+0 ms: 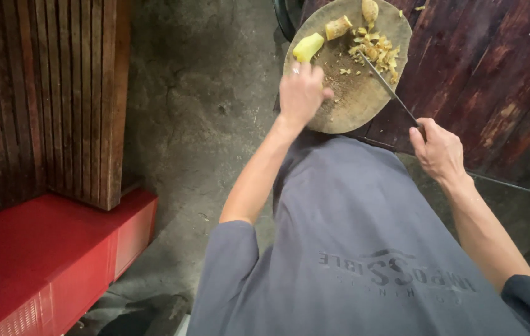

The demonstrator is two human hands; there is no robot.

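Down at the round wooden chopping board (352, 102) on the dark red plank table (495, 74), I see my left hand (301, 93) with fingers curled around a pale yellow peeled chunk (308, 47) near the board's left edge. My right hand (439, 151) is wrapped tight on a long steel knife (386, 86), blade tip among small yellow-brown chopped pieces (377, 53) heaped on the board.
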